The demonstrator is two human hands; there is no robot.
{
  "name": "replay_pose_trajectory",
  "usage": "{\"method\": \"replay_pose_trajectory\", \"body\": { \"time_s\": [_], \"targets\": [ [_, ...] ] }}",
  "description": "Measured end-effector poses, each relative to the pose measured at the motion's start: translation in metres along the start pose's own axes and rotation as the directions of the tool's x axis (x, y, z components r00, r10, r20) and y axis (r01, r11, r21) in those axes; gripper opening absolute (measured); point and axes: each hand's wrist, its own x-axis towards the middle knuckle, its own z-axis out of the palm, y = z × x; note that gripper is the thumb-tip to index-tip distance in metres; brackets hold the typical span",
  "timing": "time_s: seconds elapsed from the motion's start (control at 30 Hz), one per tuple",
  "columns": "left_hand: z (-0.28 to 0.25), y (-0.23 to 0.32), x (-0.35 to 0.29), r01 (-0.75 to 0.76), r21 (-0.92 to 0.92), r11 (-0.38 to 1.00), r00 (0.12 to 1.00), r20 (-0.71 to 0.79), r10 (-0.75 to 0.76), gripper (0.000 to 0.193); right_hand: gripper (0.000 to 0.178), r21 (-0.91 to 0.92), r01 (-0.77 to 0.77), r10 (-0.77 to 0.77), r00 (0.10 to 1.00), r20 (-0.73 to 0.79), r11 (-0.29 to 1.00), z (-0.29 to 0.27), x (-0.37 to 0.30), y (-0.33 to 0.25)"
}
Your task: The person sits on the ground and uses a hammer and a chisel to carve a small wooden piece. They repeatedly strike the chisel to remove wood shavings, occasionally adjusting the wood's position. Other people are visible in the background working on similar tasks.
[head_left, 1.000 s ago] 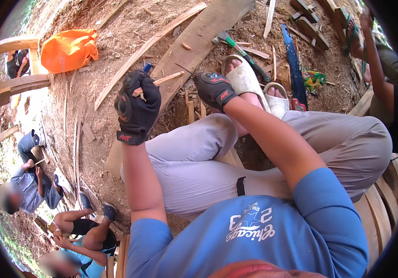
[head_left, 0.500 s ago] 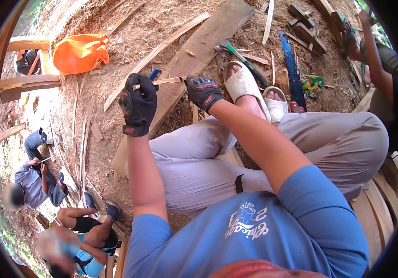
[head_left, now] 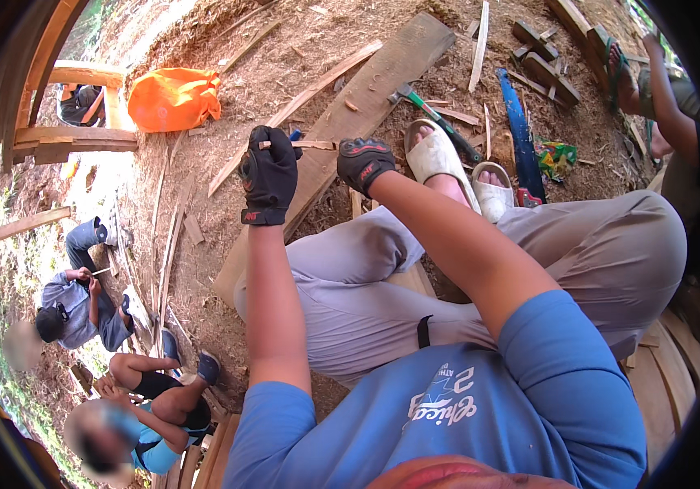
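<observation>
My left hand (head_left: 271,171), in a black work glove, is closed round a short, thin wooden strip (head_left: 311,145). The strip juts out sideways, roughly level, toward my right hand (head_left: 365,163). That hand is gloved too, its fingers curled at the strip's far end. A small dark bit shows where the fingers meet the wood; what they grip is mostly hidden. Just behind my left hand a bit of something blue (head_left: 295,134) peeks out. Beneath both hands a long wooden plank (head_left: 366,77) lies slantwise on the ground.
By my sandalled feet lie a green-and-black hammer (head_left: 440,122) and a blue handsaw (head_left: 519,130). An orange bag (head_left: 172,99) rests beside a wooden frame (head_left: 73,134). Wooden blocks (head_left: 545,63) sit at the far right. Two people sit at left, another at the right edge.
The whole view has shifted, so the surroundings sit farther right. The wooden strip is now closer to level. Both hands keep close to the strip's two ends.
</observation>
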Motion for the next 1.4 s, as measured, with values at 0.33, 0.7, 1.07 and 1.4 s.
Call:
{"method": "replay_pose_trajectory", "body": {
  "time_s": [0.33,0.7,1.07,1.4],
  "targets": [
    [-0.003,-0.015,0.006,-0.147,0.201,0.968,0.987,0.099,0.129,0.021,0.033,0.032,-0.046,0.041,0.989,0.140,0.998,0.040,0.021,0.054],
    [-0.004,-0.004,-0.025,0.209,-0.086,0.974,0.966,-0.138,-0.220,0.034,0.028,0.033,0.054,-0.052,0.997,-0.048,0.998,0.017,-0.009,0.008],
    [-0.005,-0.027,-0.030,0.204,-0.130,0.970,0.962,-0.157,-0.223,0.035,0.022,0.035,0.036,-0.038,0.998,0.058,0.999,0.016,0.000,0.022],
    [-0.006,-0.038,-0.031,0.083,-0.110,0.990,0.984,-0.151,-0.099,0.026,0.024,-0.040,0.037,-0.039,0.997,-0.059,0.999,0.037,0.010,0.027]
  ]
}}
